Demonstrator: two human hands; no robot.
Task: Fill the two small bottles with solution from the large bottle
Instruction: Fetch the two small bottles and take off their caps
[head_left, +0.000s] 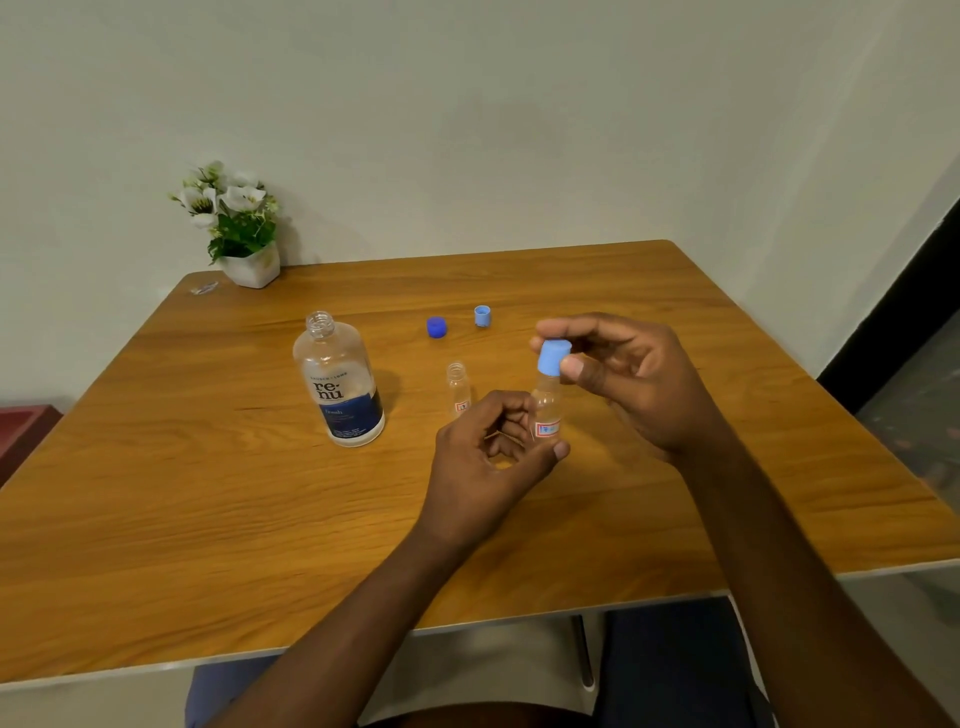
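Note:
The large clear bottle (338, 379) with a dark blue label stands uncapped on the wooden table (208, 493), left of centre. One small clear bottle (457, 387) stands open just right of it. My left hand (483, 462) grips the base of a second small bottle (546, 410), held upright above the table. My right hand (623, 374) pinches the light blue cap (553, 356) sitting on that bottle's neck. A dark blue cap (437, 327) and a light blue cap (482, 316) lie farther back on the table.
A white pot of white flowers (236, 228) sits at the table's back left corner, with a small clear scrap (203, 287) beside it. A wall rises behind the table. A dark red object (23, 431) lies off the left edge.

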